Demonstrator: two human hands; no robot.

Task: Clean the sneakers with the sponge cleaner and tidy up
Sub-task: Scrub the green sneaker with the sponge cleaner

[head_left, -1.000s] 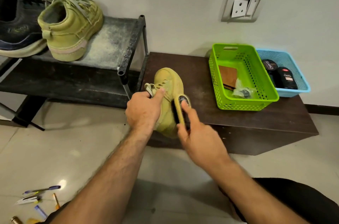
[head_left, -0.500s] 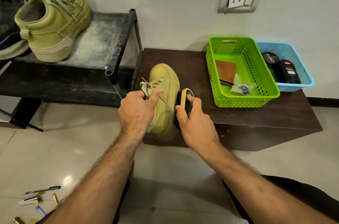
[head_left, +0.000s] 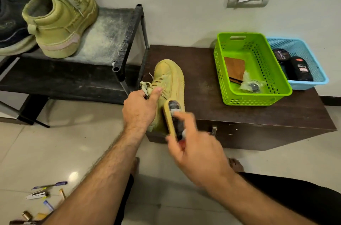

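Observation:
An olive-green sneaker (head_left: 170,77) stands on the left end of the dark brown bench (head_left: 203,84), toe pointing away from me. My left hand (head_left: 140,109) grips its laced collar, thumb laid along the upper. My right hand (head_left: 191,143) holds the sponge cleaner (head_left: 172,114), a yellow-edged oblong with a dark body, against the sneaker's right side near the heel. The matching sneaker (head_left: 60,22) sits on the dusty black shoe rack (head_left: 110,40) at the left.
A dark running shoe (head_left: 11,27) sits at the rack's far left. A green basket (head_left: 258,95) holding a brown pad and a plastic bag, and a blue basket (head_left: 317,81) with polish containers, stand on the bench's right. Pens and small items (head_left: 46,193) litter the floor.
My right hand has drawn the sponge cleaner back along the sneaker's side toward the heel. My left hand keeps its grip on the collar.

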